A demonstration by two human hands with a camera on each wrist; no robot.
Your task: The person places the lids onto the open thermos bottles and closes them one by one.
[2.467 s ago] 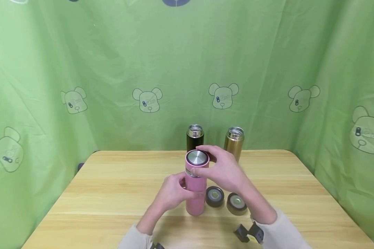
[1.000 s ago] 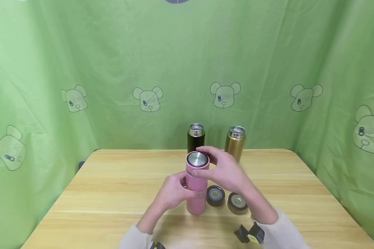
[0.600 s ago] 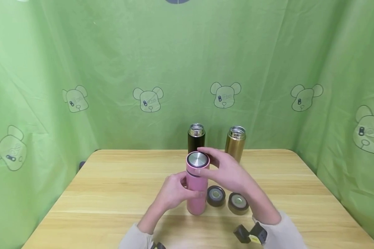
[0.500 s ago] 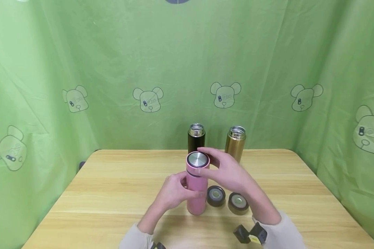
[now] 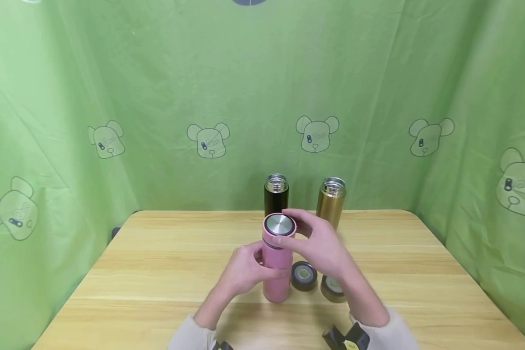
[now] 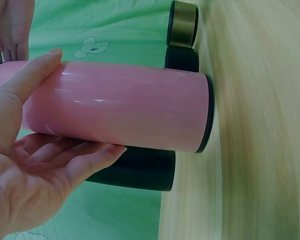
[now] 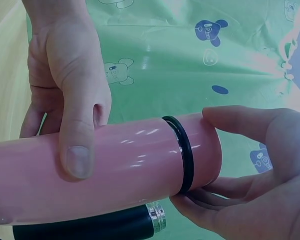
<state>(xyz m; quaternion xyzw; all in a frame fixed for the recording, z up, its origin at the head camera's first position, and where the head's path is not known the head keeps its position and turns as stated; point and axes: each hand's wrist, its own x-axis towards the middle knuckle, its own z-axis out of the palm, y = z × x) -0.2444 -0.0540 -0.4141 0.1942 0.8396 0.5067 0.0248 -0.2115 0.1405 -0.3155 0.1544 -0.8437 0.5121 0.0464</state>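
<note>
A pink thermos stands upright on the table. My left hand grips its body, thumb across the near side and fingers behind. In the left wrist view, the thermos rests between that thumb and the fingers. Around the pink lid, with its shiny metal top, my right hand curls thumb and fingers. A black ring shows between lid and body in the right wrist view. There the right hand pinches the lid from both sides; part of its grip is hidden behind the lid.
Behind stand a lidless black flask and a lidless gold flask, partly hidden by the right hand. A dark lid and a gold lid lie underside up right of the thermos. A green curtain surrounds the wooden table.
The silver band seen under the pink lid at first is gone from sight, and the lid sits lower. My right hand has turned slightly, its forearm shifting left over the gold lid. The left hand stays put.
</note>
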